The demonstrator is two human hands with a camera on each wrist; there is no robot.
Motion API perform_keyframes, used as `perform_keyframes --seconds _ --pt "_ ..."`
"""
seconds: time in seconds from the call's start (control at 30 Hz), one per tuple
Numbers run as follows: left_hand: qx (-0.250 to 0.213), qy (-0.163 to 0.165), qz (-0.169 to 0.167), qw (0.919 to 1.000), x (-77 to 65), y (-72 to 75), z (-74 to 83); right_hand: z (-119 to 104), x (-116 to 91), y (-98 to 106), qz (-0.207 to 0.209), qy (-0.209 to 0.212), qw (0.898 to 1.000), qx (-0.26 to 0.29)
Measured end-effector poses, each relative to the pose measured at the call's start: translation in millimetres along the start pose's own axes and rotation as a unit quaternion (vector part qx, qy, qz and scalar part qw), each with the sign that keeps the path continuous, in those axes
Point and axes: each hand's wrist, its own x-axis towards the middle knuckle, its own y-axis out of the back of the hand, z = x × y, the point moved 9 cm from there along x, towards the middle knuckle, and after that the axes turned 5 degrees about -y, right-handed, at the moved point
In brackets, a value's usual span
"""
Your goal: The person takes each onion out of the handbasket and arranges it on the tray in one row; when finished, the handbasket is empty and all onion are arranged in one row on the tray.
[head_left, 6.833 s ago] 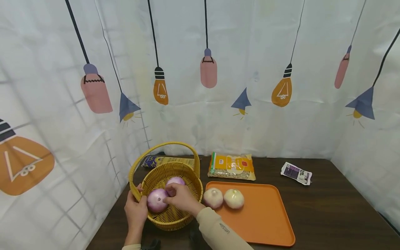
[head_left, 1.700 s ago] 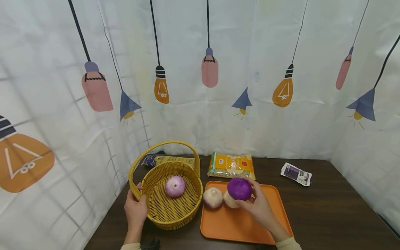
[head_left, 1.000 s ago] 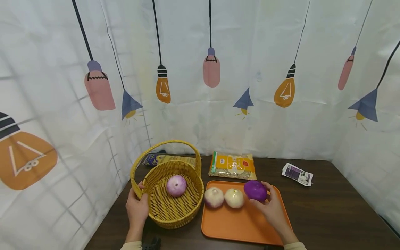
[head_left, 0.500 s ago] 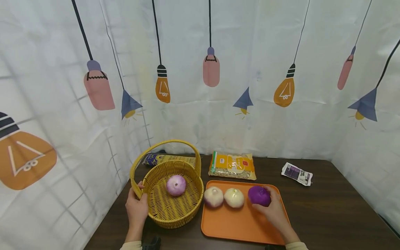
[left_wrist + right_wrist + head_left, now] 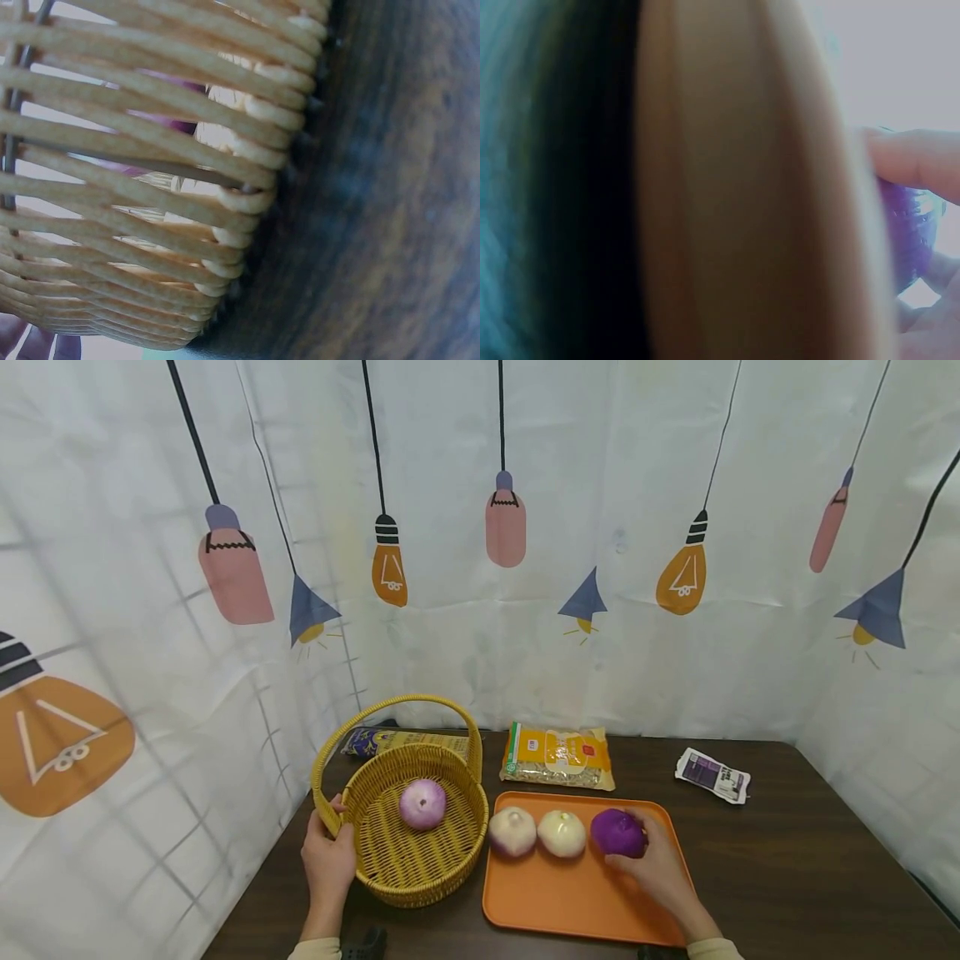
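The right grip (image 5: 657, 865) is clasping a purple onion (image 5: 617, 832) at the orange tray (image 5: 555, 897); the left grip (image 5: 328, 855) is holding the wicker basket (image 5: 408, 893). Probably firm and slippery, the onion is favouring holds around its middle.

Looks like a curtained-off booth (image 5: 885, 735), whether in home or lab impossible to tell; shows white cloth (image 5: 450, 647) printed with hanging lamps (image 5: 506, 531) on three sides, close around a dark wood-grain table (image 5: 765, 877).
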Motion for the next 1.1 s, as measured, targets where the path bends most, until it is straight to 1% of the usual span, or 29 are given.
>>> perform_keyframes --seconds 0.13,0.33,0.8,1.03,1.1 --pt "0.002 0.003 0.004 1.0000 0.0 0.4 -1.4 1.2 0.6 -0.7 -0.005 0.004 1.000 -0.014" --pt "0.001 0.010 0.003 0.9999 -0.1 0.0 -3.2 3.4 0.9 -3.4 -0.011 0.005 1.000 -0.020" --pt "-0.005 0.007 0.001 1.0000 0.2 -0.4 -2.5 2.5 -1.6 -5.1 -0.032 -0.001 0.999 -0.021" --pt "-0.009 0.002 0.003 1.0000 -0.1 -0.5 0.2 4.1 -0.7 -6.0 -0.047 -0.014 0.998 -0.034" --pt "-0.009 0.001 0.003 1.0000 -0.4 -0.6 0.7 2.5 -1.5 -5.7 -0.049 -0.010 0.998 -0.032"
